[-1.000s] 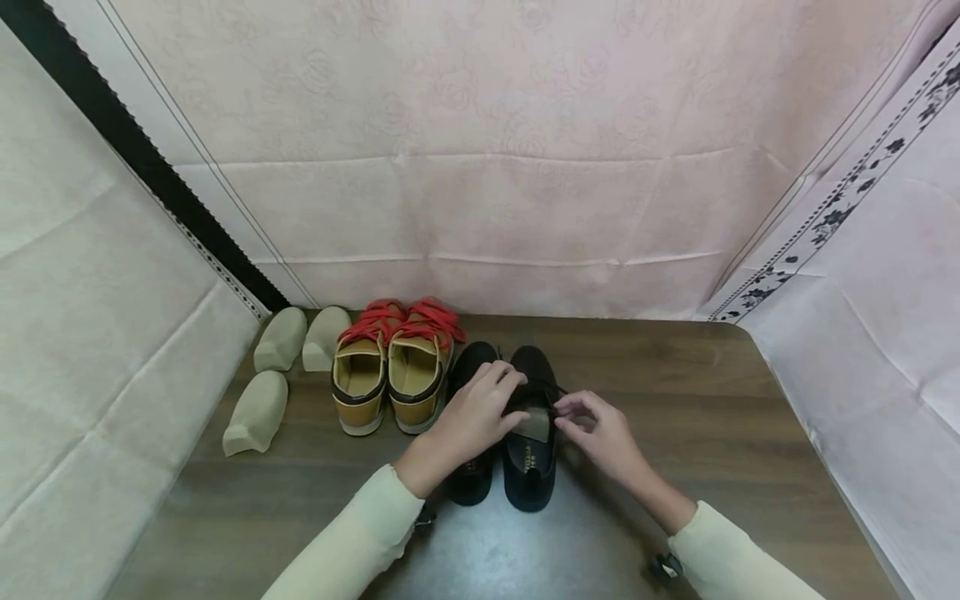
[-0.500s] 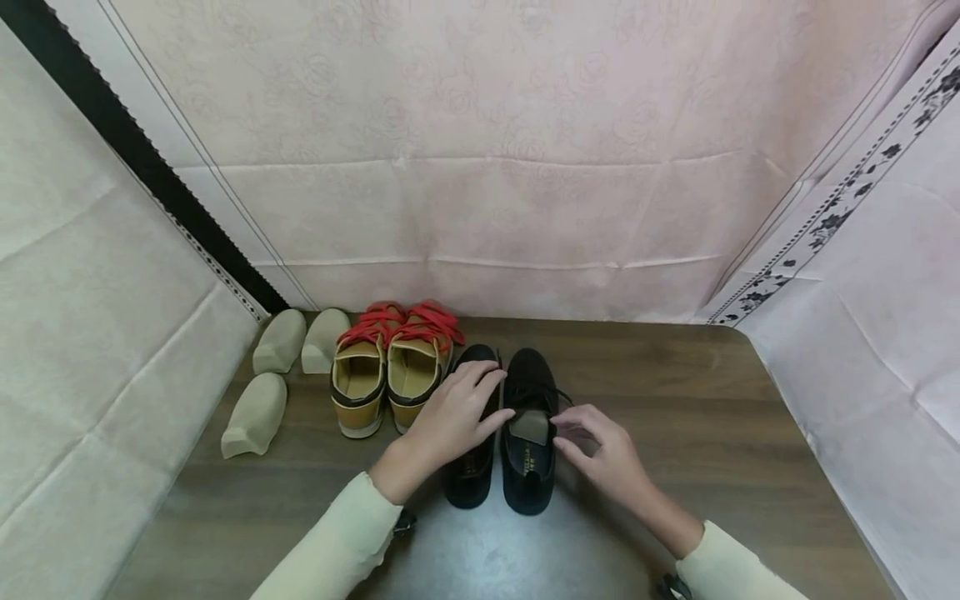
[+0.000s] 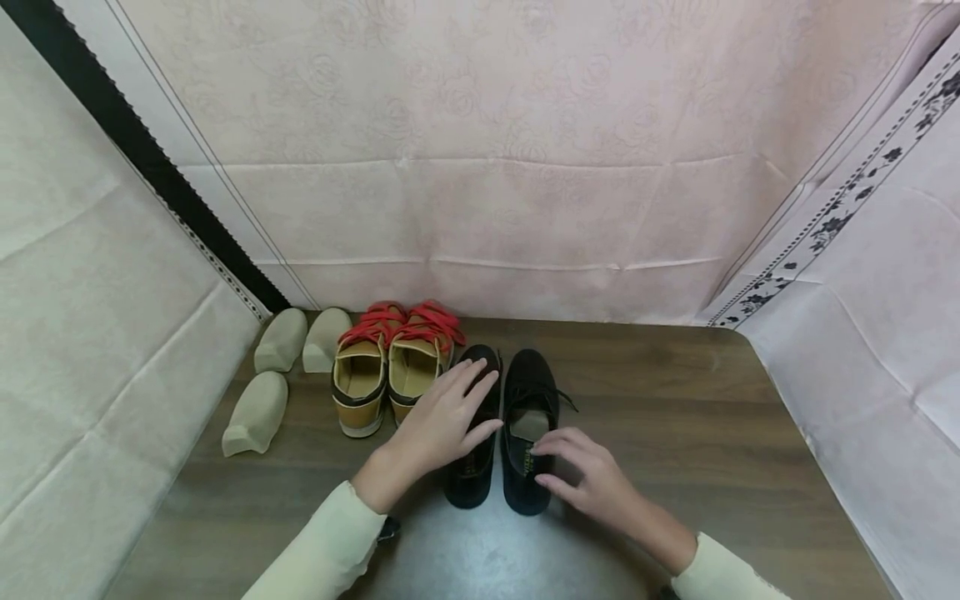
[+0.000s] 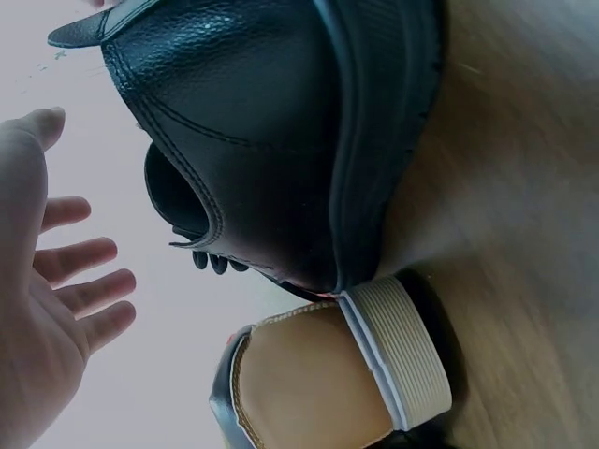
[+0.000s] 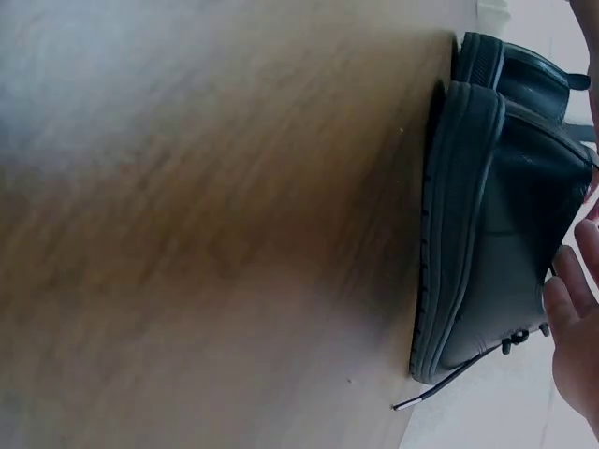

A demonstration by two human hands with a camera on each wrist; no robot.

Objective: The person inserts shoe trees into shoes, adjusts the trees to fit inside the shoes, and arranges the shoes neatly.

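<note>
A pair of black lace-up shoes stands side by side on the wood-look floor, toes toward the back wall: a left shoe (image 3: 467, 487) and a right shoe (image 3: 531, 371). Over the left shoe is my left hand (image 3: 438, 425), fingers spread and holding nothing. The left wrist view shows that hand (image 4: 42, 309) apart from a black shoe (image 4: 253, 122). My right hand (image 3: 592, 475) hovers over the right shoe's heel opening, fingers loosely bent with nothing between them. In the right wrist view, a loose black lace (image 5: 449, 379) hangs from the shoe (image 5: 510, 253).
Tan shoes with red laces (image 3: 360, 392) stand just left of the black pair. Several pale shoe-shaped inserts (image 3: 257, 414) lie farther left. Cloth-covered walls enclose the back (image 3: 487, 208), left (image 3: 112, 350) and right (image 3: 870, 333) sides.
My right hand has let go of the right shoe's lace and come back toward its heel. The left hand has drawn back to the left, off the right shoe, its fingers spreading.
</note>
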